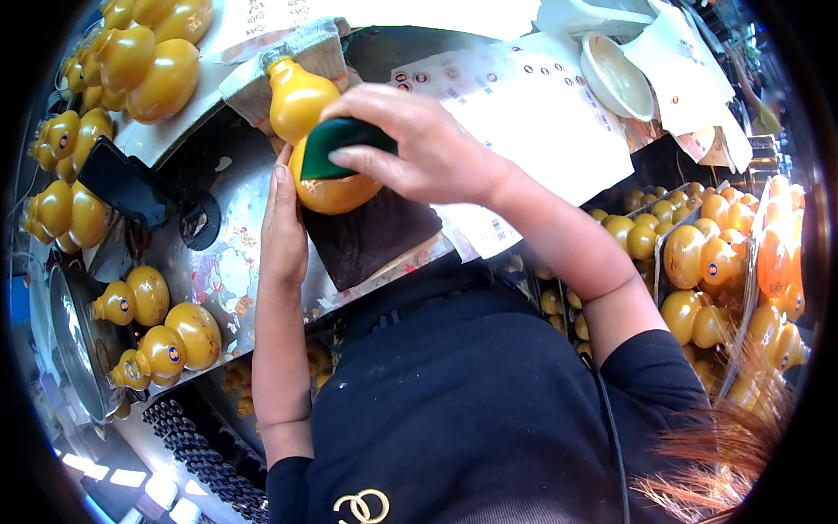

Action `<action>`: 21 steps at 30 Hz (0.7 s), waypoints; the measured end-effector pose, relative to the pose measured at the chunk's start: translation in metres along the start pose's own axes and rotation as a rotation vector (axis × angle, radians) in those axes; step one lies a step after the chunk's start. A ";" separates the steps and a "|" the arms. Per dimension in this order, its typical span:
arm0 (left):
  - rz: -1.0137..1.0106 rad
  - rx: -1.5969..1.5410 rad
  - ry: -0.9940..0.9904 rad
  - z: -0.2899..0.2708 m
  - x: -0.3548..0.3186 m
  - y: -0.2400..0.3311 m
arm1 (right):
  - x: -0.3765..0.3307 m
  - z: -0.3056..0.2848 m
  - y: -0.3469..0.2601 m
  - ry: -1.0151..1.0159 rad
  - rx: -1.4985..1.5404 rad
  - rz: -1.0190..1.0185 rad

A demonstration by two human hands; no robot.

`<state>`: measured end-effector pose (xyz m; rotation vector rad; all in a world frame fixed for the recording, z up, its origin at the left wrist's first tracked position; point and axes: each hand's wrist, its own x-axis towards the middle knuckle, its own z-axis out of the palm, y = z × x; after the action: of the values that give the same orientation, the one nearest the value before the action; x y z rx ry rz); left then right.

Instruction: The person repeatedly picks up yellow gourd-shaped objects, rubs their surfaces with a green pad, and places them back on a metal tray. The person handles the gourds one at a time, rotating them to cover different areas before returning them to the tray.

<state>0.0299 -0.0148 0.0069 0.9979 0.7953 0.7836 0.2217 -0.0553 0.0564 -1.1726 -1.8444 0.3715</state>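
Note:
A glossy yellow bottle gourd (305, 99) lies tilted on the work table, its narrow neck end toward a folded grey-beige cloth (325, 51). My left hand (284, 223) steadies the gourd's wide lower bulb from the left side, the thumb upright against it and the other fingers mostly hidden. With my right hand (428, 144) I grip a dark green curved pad (345, 140) and press it on the gourd, across the bulb. What the pad is made of I cannot tell. Beneath the gourd a dark brown cloth (375, 240) covers the near part of the table.
White sheets with small printed stickers (532, 122) spread to the right, beside a pale oval bowl (616, 77). A phone on a stand (122, 179) is at left. Several gourds (166, 79) stand far left, more near left (192, 336), and crates of gourds (690, 253) at right.

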 end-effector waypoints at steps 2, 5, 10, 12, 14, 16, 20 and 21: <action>-0.014 -0.003 0.022 0.002 -0.002 0.001 | 0.014 -0.005 0.012 -0.070 -0.048 -0.011; -0.007 0.001 0.032 0.005 -0.003 0.003 | 0.031 -0.007 0.017 -0.121 -0.064 0.016; 0.009 0.002 0.087 0.006 -0.004 0.000 | 0.043 -0.022 0.004 -0.322 0.075 0.066; 0.021 -0.004 0.078 -0.002 0.001 -0.007 | 0.045 -0.019 0.001 -0.428 -0.058 0.019; 0.043 0.041 0.080 -0.001 0.001 -0.008 | 0.049 -0.012 0.018 -0.348 0.010 0.032; 0.094 0.130 0.111 0.006 -0.001 -0.003 | 0.050 -0.006 0.032 -0.094 -0.139 -0.040; 0.288 0.349 0.143 0.014 0.002 -0.006 | 0.009 -0.009 0.023 0.208 0.035 0.131; 0.288 0.364 0.149 0.015 0.003 -0.008 | -0.005 -0.010 0.012 0.167 0.124 0.165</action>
<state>0.0453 -0.0215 0.0034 1.4137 0.9561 0.9896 0.2372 -0.0555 0.0510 -1.2357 -1.5644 0.4601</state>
